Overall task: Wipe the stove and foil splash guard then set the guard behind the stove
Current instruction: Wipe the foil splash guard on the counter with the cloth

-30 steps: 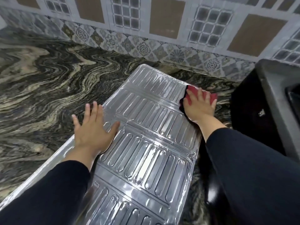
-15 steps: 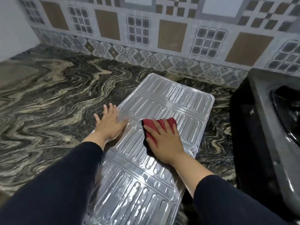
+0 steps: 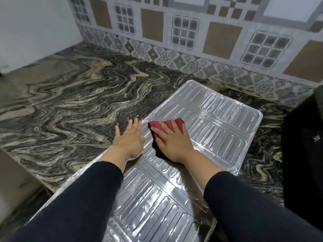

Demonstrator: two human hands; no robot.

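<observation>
On marbled counter (image 3: 70,105): foil guard (image 3: 218,123) flat | right hand (image 3: 174,142) fingers spread, pressing red cloth (image 3: 167,125) | left hand (image 3: 128,140) released, flat

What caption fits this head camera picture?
Right hand wipes foil splash guard with red cloth; left hand steadies it.

My marbled stone counter (image 3: 73,105) carries the foil splash guard (image 3: 218,119) lying flat, the black stove (image 3: 304,154) beside it.
</observation>
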